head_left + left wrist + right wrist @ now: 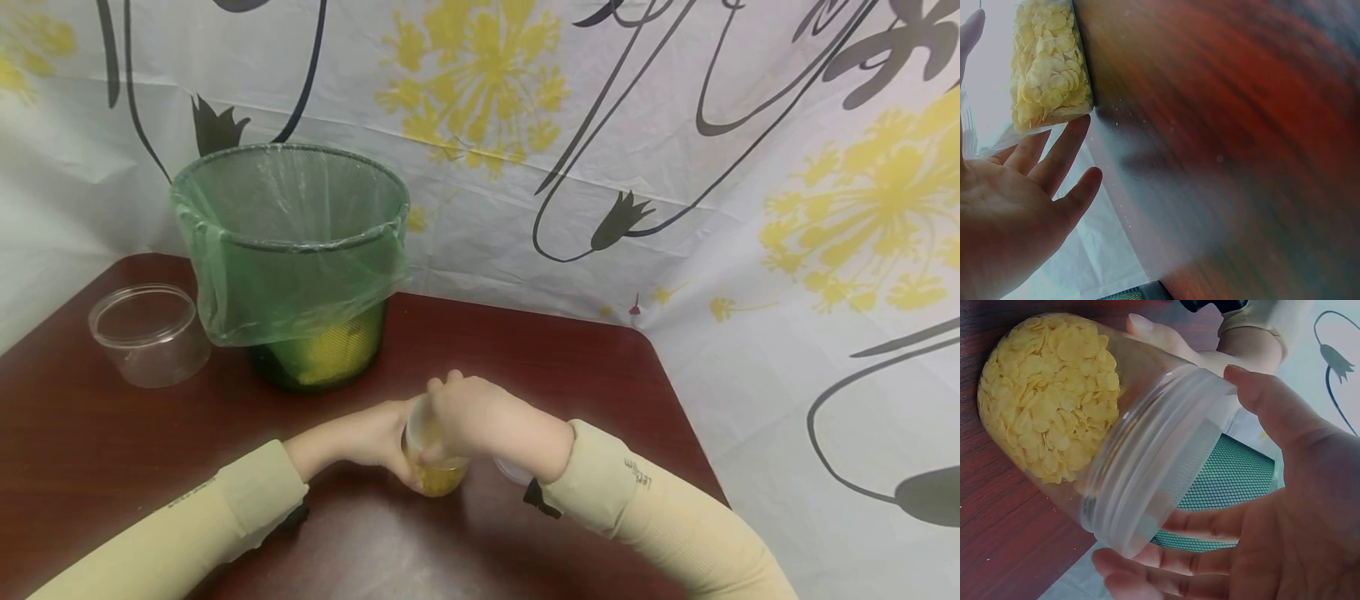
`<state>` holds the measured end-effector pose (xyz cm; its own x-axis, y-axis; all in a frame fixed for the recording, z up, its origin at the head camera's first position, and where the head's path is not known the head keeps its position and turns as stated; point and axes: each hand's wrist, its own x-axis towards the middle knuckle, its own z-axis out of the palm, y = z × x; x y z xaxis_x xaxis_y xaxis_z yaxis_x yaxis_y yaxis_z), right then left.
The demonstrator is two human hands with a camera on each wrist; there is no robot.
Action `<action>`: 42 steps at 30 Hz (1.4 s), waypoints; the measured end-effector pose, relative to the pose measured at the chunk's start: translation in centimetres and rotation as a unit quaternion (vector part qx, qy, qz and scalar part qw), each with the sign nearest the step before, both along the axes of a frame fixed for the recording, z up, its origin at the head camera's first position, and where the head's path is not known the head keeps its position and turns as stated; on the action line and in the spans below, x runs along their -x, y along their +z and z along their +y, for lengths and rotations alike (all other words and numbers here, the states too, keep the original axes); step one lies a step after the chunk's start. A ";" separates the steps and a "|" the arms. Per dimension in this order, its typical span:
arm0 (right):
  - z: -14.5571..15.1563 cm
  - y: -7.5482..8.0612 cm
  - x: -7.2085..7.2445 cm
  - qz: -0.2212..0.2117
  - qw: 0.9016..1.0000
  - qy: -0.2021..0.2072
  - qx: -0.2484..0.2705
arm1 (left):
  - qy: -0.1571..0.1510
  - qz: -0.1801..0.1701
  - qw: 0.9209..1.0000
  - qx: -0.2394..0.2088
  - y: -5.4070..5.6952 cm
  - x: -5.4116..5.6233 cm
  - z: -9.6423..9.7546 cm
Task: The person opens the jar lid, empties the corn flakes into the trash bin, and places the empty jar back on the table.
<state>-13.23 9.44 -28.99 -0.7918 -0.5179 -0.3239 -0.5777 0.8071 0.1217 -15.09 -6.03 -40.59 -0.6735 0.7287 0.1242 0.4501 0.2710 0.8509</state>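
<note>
A clear jar (1054,400) of yellow flakes stands on the dark red table (360,542), with a translucent lid (1154,462) at its mouth. My left hand (378,433) holds the side of the jar, thumb on the near side. In the left wrist view its fingers reach along the lower part of the jar. My right hand (480,412) grips the lid from above, the thumb at one edge and the other fingers around the opposite edge. Part of the jar's upper end is hidden behind the right hand in the head view.
A mesh bin (360,350) with a green plastic liner (300,287) stands at the back left. Left of it is a clear round tub (153,358). Behind the right wrist a pale round object (513,472) lies partly hidden. Patterned white sheeting (480,225) hangs behind the table.
</note>
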 end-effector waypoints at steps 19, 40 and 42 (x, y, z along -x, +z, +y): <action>0.5 0.6 0.3 -0.008 0.998 0.061 0.019 | 0.021 -0.007 0.999 0.024 -0.2 0.1 0.1; 1.1 1.1 0.3 -0.023 0.988 0.146 0.040 | 0.021 0.010 0.999 0.041 -0.2 -0.1 0.0; 1.1 1.2 0.2 -0.026 0.988 0.144 0.041 | 0.020 0.012 0.999 0.043 -0.2 0.0 0.0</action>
<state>-13.47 10.58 -27.83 -0.5916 -0.7449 -0.3085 -0.7882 0.6148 0.0272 -15.05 -6.08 -40.79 -0.7000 0.7097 0.0801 0.4582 0.3601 0.8126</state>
